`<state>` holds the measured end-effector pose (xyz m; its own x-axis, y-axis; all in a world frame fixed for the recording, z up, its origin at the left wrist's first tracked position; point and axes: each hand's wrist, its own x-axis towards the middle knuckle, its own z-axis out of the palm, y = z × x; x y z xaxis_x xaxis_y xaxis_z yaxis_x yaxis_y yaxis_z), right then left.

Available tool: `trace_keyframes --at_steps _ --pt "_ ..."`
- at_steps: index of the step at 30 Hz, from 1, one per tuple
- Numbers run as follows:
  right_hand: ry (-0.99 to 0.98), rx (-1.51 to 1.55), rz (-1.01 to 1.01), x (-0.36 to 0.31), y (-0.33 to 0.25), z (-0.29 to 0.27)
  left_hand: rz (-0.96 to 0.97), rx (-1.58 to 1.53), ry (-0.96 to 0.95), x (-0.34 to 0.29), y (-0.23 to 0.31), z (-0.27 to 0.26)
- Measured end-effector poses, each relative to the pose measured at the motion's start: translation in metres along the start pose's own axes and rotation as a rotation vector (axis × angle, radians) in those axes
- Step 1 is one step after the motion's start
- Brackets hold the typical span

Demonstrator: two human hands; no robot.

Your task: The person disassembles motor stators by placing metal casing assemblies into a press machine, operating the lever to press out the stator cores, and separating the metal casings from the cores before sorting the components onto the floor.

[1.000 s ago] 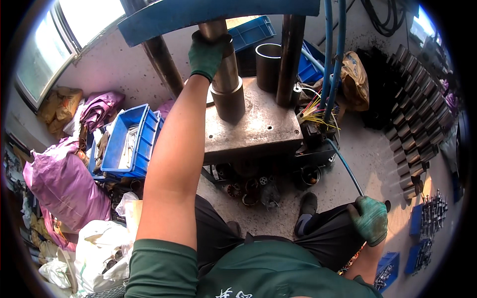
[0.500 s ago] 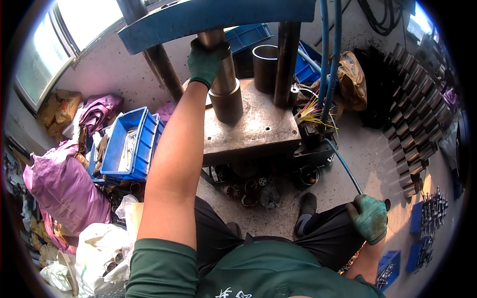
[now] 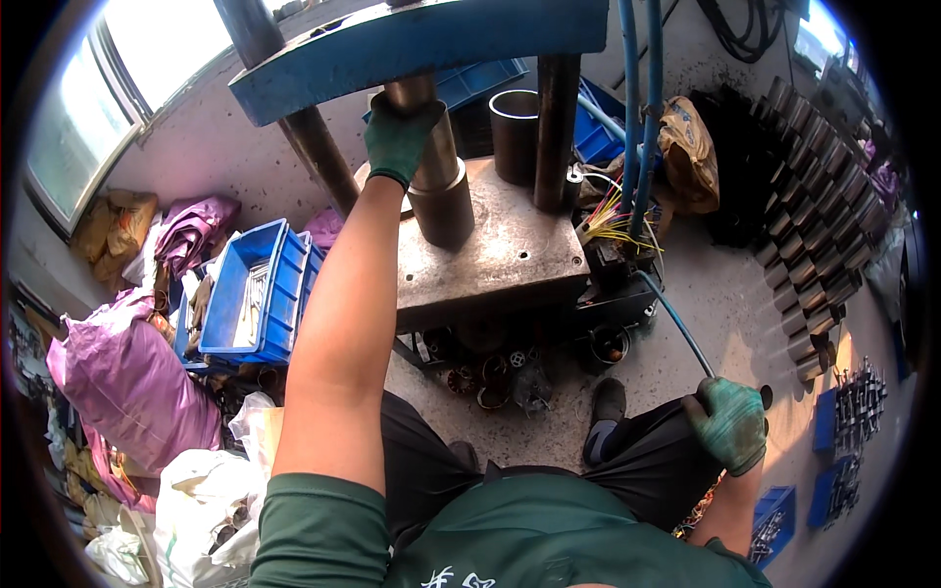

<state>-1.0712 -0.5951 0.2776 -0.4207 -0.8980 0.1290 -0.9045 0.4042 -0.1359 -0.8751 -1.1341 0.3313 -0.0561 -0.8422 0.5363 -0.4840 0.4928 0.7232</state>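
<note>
My left hand (image 3: 402, 139), in a dark green glove, is wrapped round a bare metal cylinder (image 3: 434, 157) beneath the blue crossbeam (image 3: 421, 49) of a press. Below the hand, this cylinder meets a wider, darker metal sleeve (image 3: 443, 214) that stands upright on the steel press table (image 3: 500, 250). Part of the fingers is hidden behind the cylinder. Out to the right, beside my knee, my right hand (image 3: 727, 426), gloved in green, is closed round the end of a blue lever rod (image 3: 678, 326) coming from the press's side.
Another open metal tube (image 3: 515, 137) stands at the back of the table by a dark column (image 3: 555, 132). Loose wires (image 3: 613, 225) and blue hoses (image 3: 647, 118) lie right. Stacked metal tubes (image 3: 809, 235) line the far right. Blue bins (image 3: 250, 294) and purple sacks (image 3: 132, 377) crowd the left.
The view has shifted slightly, so the crossbeam sits a little lower in the picture. Both hands keep their holds, with no clear movement of the sleeve or lever.
</note>
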Motion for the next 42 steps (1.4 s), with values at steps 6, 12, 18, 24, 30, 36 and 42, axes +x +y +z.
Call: trace_keyframes --at_steps 6,12,18,24,30,36,42 --pt "-0.044 0.026 -0.056 0.012 0.009 -0.019 0.038 -0.003 -0.016 0.006 0.001 0.005" --pt "0.493 -0.124 -0.384 0.106 0.0 -0.06 0.047 0.018 0.007 0.008 -0.007 0.007" --pt "0.853 -0.052 -0.505 0.226 0.023 -0.083 0.04 0.057 -0.018 0.008 -0.003 0.001" --pt "0.749 -0.019 -0.332 0.274 0.029 -0.091 0.195 0.199 -0.145 0.025 0.009 -0.013" --pt "0.594 -0.075 -0.168 0.271 0.015 -0.099 0.253 0.039 -0.028 -0.001 0.034 -0.01" --pt "0.698 -0.006 -0.205 0.274 0.03 -0.096 0.505 -0.196 0.004 -0.082 0.042 -0.007" --pt "0.539 -0.095 -0.128 0.255 0.009 -0.108 -0.055 -0.43 -0.277 -0.166 -0.086 -0.017"
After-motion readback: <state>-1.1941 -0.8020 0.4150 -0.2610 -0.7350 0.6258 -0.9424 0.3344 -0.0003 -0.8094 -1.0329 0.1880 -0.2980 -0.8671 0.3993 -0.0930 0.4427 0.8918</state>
